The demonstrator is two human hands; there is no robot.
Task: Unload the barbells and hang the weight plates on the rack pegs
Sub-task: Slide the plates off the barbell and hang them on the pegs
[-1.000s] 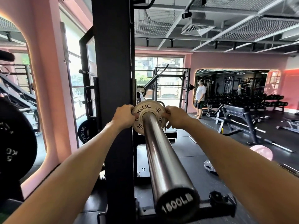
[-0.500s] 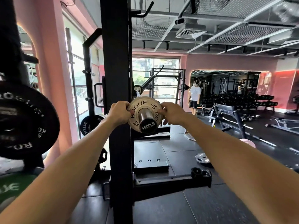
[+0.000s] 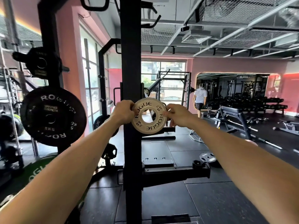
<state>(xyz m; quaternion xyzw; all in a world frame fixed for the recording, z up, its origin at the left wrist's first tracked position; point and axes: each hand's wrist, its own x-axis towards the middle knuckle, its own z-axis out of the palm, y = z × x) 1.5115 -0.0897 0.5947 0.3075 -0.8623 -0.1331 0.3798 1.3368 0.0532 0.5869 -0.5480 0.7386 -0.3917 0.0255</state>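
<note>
Both arms stretched out. Left hand (image 3: pixel 123 113) curls round the left rim of a small pale Rogue 0.5 kg plate (image 3: pixel 149 116); right hand (image 3: pixel 175 115) pinches the right rim with thumb and fingertips. The plate is upright in the air in front of the black rack upright (image 3: pixel 131 78), its centre hole empty, the room visible through it. On the left, a black 5 kg plate (image 3: pixel 53 116) hangs on a rack peg, a smaller black plate (image 3: pixel 42 63) above it. Green plate (image 3: pixel 38 171) low left, partly hidden by the arm. A dark plate (image 3: pixel 207 158) lies on the floor. Person in white shirt (image 3: pixel 200 98) stands far back near a bench (image 3: pixel 233 116).
</note>
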